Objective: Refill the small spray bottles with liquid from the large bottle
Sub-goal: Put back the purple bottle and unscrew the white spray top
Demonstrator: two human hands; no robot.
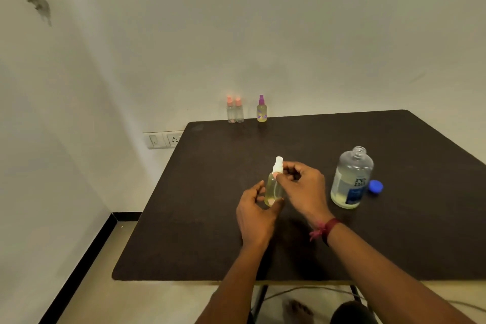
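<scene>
A small spray bottle (273, 188) with yellowish liquid and a white spray top stands at the middle of the dark table (200, 231). My left hand (253, 216) holds its body from the left. My right hand (302, 189) pinches its white top. To the right stands the large clear bottle (351, 179), uncapped, with pale liquid low inside and a blue label. Its blue cap (375, 187) lies beside it on the right. At the table's far edge stand two clear spray bottles with pink tops (234, 110) and one yellowish bottle with a purple top (261, 109).
A white wall runs behind and to the left of the table, with a socket plate (164, 139) just off the table's far left corner. The table's front edge is near my body; a foot and cables show on the floor beneath.
</scene>
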